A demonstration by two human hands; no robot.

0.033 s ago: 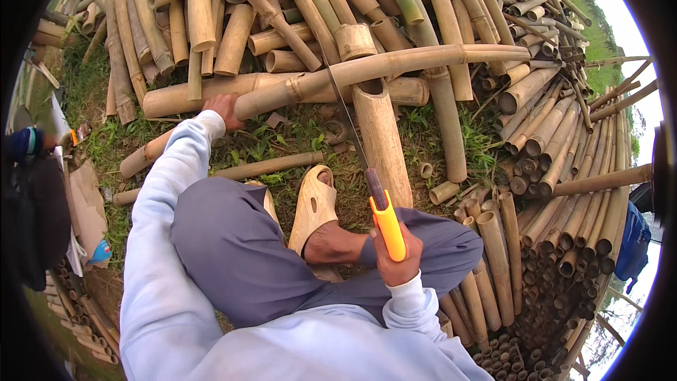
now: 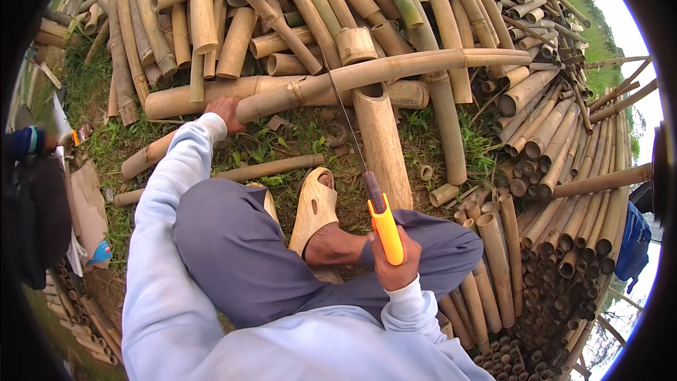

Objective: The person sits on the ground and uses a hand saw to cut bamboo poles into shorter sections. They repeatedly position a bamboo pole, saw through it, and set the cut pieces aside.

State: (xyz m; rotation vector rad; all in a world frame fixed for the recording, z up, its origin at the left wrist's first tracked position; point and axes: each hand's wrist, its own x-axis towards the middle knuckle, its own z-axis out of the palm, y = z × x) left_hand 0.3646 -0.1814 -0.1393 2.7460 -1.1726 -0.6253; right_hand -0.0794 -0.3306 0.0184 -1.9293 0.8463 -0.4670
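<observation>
My left hand rests on the near end of a long bamboo pole that lies crosswise over a thick short bamboo piece. My right hand grips the orange handle of a hand saw. Its thin blade runs up and away to the pole, meeting it just right of my left hand. I sit cross-legged on grass, with my foot in a tan sandal pointing toward the pole.
Loose bamboo poles are heaped beyond the pole. Stacked cut bamboo tubes fill the right side. A thin bamboo stick lies on the grass by my knee. A person in dark clothes is at the left edge, and blue cloth at the right.
</observation>
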